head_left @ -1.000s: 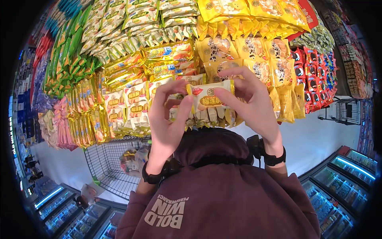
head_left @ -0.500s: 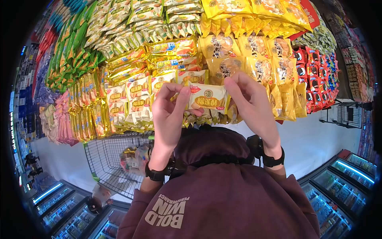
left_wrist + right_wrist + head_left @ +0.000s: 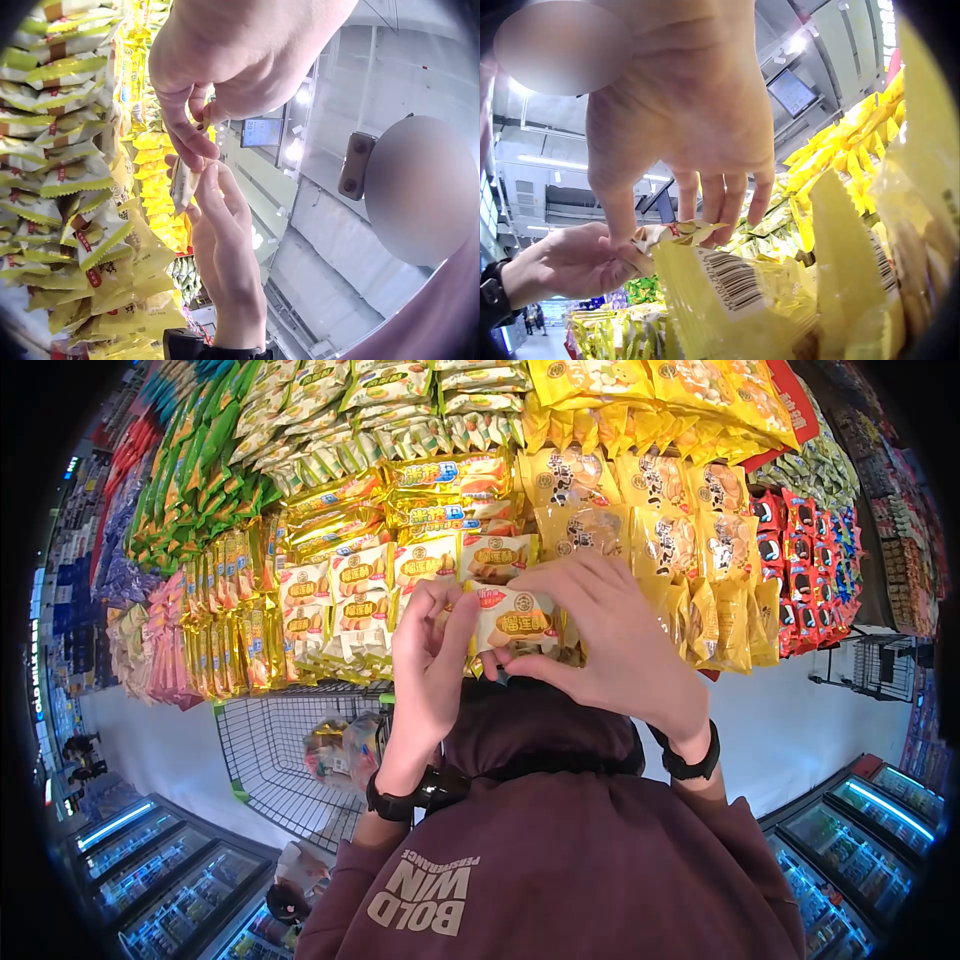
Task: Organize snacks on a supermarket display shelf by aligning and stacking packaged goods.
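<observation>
A small cream wrapper of durian pastry [image 3: 513, 618], with gold lettering and a red corner mark, is held up between both hands in front of the snack display. My left hand [image 3: 428, 660] pinches its left end between thumb and fingers. Spread across the other side, my right hand [image 3: 632, 650] has its forefinger along the top edge and its thumb at the bottom. In the left wrist view the pastry packet [image 3: 182, 187] is seen edge-on. The right wrist view shows the packet [image 3: 679, 232] between the thumb and fingers.
Matching durian pastries [image 3: 360, 595] are stacked just behind the hands. Yellow biscuit bags [image 3: 660, 540] lie to the right, green-and-white packets [image 3: 380, 390] above. A wire shopping cart [image 3: 265, 750] holding a plastic bag [image 3: 340, 755] stands at the lower left. Glass-fronted freezers [image 3: 840, 840] line the back.
My right hand has shifted from the packet's upper right corner to spread over its right side, thumb lower. The left hand keeps its pinch. The display has slid slightly right in view.
</observation>
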`<state>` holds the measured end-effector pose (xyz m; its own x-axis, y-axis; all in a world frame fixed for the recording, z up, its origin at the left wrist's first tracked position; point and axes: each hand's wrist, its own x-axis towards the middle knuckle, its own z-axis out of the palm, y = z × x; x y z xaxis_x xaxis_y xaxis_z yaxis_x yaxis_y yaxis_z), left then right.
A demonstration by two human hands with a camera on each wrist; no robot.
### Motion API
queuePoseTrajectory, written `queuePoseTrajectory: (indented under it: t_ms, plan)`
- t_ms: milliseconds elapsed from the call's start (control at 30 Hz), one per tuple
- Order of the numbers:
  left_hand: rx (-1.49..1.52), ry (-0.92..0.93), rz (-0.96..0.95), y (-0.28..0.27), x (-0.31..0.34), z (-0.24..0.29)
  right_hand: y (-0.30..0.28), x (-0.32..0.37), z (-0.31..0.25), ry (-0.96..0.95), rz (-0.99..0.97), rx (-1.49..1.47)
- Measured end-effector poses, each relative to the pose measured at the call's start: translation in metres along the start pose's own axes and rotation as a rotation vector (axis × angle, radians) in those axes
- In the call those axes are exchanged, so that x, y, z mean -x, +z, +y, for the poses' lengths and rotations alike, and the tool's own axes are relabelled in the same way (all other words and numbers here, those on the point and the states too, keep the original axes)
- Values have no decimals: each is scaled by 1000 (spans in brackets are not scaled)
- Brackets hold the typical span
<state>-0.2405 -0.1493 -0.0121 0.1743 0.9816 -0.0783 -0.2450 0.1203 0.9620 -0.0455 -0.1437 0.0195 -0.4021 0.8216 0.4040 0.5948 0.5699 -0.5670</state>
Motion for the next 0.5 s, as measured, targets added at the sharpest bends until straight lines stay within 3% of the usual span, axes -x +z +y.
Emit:
queuePoseTrajectory:
  t_ms: [100, 200, 233, 367, 467, 500]
  plan:
    - [-35, 53, 46, -4, -1, -8, 10, 0, 2, 25, -90, -31]
    - [-330, 32, 75, -7, 4, -10, 13, 0, 2, 35, -145, 58]
    - [-571, 16, 147, -3, 6, -3, 14, -1, 2, 41, -160, 91]
    - [-1091, 500, 281, -9, 2, -18, 22, -4, 4, 75, -204, 205]
    - [-1127, 622, 88, -11, 0, -14, 32, -6, 6, 10, -192, 303]
    - [-1107, 582, 51, -8, 1, -13, 35, -5, 8, -10, -169, 332]
